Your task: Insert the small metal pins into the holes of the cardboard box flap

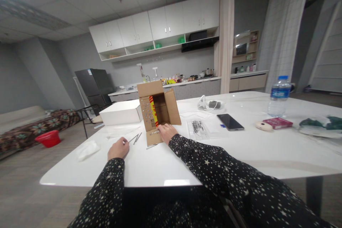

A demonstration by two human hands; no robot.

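A cardboard box (157, 112) lies on its side on the white table (240, 149), with its open mouth toward the person. The right hand (167, 132) rests flat on the lower flap of the box, fingers spread and gripping nothing. Left of the box, the left hand (118, 148) is closed around a thin metal rod (132, 139); a second rod lies just beside it. Right of the box lie a clear bag of small parts (198, 127) and a phone (230, 122).
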